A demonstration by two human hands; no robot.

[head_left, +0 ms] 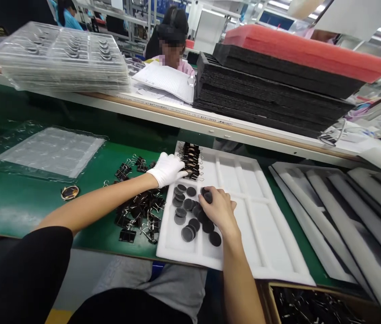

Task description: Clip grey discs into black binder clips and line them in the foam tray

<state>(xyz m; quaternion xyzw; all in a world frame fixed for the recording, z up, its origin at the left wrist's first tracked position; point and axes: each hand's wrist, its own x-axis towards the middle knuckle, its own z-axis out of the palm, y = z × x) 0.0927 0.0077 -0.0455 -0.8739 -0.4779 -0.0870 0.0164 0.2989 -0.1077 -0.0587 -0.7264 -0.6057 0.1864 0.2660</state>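
Observation:
A white foam tray [244, 222] with several compartments lies on the green table. Black round discs [188, 233] are scattered in its near left compartments. Binder clips [192, 155] stand in a column at its far left, clamped on round pieces. My left hand [167, 170], in a white glove, reaches to the nearest clips of this column; whether its fingers hold one is hidden. My bare right hand [219, 204] has its fingers closed round a black disc [208, 196] above the discs. Left of the tray is a loose pile of black binder clips [139, 209].
A clear plastic tray [53, 150] and a small round part [70, 192] lie left. White foam trays [332, 216] lean at the right, above a box of clips [315, 306]. The shelf holds clear trays [65, 58] and black foam [264, 90]. A person [173, 40] sits behind.

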